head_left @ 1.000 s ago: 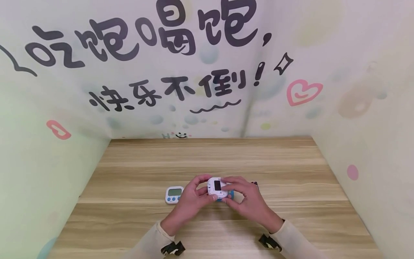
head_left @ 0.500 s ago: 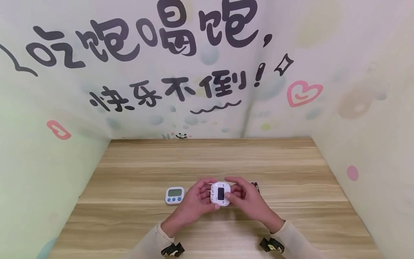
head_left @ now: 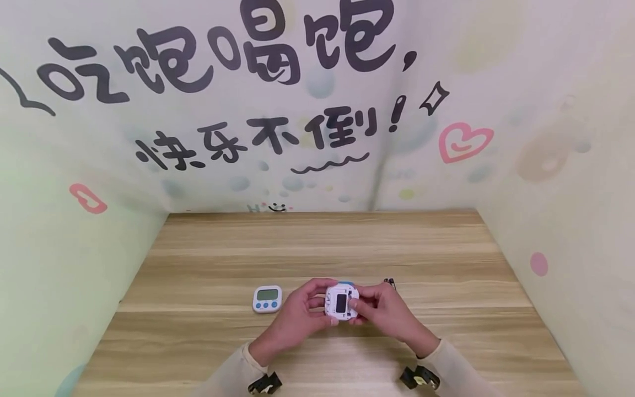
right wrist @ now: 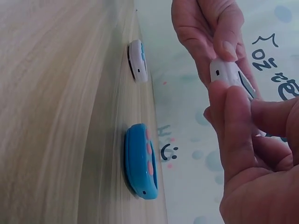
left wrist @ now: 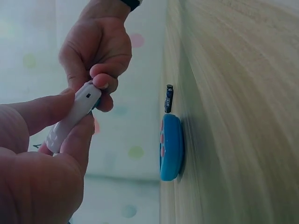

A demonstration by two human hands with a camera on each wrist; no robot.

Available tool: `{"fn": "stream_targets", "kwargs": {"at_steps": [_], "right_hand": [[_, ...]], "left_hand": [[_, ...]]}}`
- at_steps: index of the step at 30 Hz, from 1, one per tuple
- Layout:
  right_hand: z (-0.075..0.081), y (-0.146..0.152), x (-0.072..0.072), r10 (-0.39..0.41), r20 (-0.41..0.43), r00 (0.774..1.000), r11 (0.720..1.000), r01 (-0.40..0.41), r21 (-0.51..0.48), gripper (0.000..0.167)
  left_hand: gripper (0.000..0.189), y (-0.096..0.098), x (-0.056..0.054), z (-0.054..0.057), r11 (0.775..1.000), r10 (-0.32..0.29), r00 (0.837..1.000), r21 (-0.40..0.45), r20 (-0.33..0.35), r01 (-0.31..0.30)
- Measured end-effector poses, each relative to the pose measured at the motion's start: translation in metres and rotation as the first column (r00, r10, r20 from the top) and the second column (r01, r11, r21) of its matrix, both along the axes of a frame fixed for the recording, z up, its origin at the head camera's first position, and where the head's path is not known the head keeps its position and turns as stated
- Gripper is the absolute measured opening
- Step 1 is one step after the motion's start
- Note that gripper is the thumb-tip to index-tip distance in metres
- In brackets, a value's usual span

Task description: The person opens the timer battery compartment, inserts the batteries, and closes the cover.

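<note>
A white digital timer [head_left: 340, 304] is held between both hands above the table, its back with a black rectangular patch turned up. My left hand [head_left: 299, 312] grips its left side, with the thumb at the near edge. On the other side my right hand [head_left: 389, 313] holds the timer, its thumb pressing on the back beside a narrow dark slot, partly covered by that thumb. What lies in the slot is too small to tell. Seen edge-on in the left wrist view, the white timer [left wrist: 77, 114] is pinched by fingers of both hands.
A second white timer with blue buttons [head_left: 268, 299] lies left of the hands. A blue timer with pink buttons [right wrist: 140, 161] rests on the table, mostly hidden behind the held one in the head view. Small dark batteries [head_left: 390, 284] lie beyond the right hand.
The held timer has come slightly nearer and to the right, its back turned more upward. My right fingers have left its top, and the right thumb now presses near its right edge.
</note>
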State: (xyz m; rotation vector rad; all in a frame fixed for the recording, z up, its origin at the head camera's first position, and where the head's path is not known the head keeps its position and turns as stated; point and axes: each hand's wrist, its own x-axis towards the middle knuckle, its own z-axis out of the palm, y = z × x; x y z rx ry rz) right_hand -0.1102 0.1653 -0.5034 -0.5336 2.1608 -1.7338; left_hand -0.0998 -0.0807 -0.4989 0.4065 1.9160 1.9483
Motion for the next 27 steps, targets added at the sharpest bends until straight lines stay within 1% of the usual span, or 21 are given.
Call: {"fn": "stream_targets", "kwargs": {"at_steps": [4, 9, 13, 15, 20, 23, 27], "right_hand": [[0.002, 0.001, 0.001, -0.020, 0.009, 1.000, 1.000, 0.020, 0.001, 0.038], [0.002, -0.003, 0.002, -0.107, 0.012, 0.994, 0.993, 0.106, 0.043, 0.045], [0.001, -0.005, 0.003, -0.175, 0.011, 0.985, 0.984, 0.174, 0.033, 0.047], [0.000, -0.006, 0.004, -0.201, 0.008, 0.980, 0.979, 0.201, 0.014, 0.046], [-0.001, -0.003, 0.005, -0.256, -0.044, 0.966, 0.966, 0.257, 0.014, 0.036], [-0.003, 0.000, 0.004, -0.267, -0.068, 0.961, 0.961, 0.271, 0.055, 0.030], [-0.007, 0.009, 0.002, -0.255, -0.066, 0.965, 0.955, 0.262, 0.140, 0.027]], "left_hand": [[0.071, 0.000, -0.001, 0.000, 1.000, 0.006, 1.000, -0.003, 0.008, -0.005], [0.072, 0.000, -0.002, -0.003, 0.999, 0.040, 0.999, 0.008, 0.011, -0.040], [0.071, 0.001, -0.002, -0.005, 0.998, 0.057, 0.998, 0.032, 0.015, -0.057], [0.071, 0.001, -0.002, -0.006, 0.998, 0.061, 0.998, 0.027, 0.019, -0.061], [0.072, 0.002, -0.002, -0.005, 0.996, 0.082, 0.996, -0.036, 0.016, -0.081], [0.073, 0.001, -0.002, -0.005, 0.994, 0.097, 0.995, -0.059, 0.020, -0.096], [0.073, -0.003, -0.004, -0.007, 0.992, 0.111, 0.993, -0.061, 0.036, -0.109]]}}
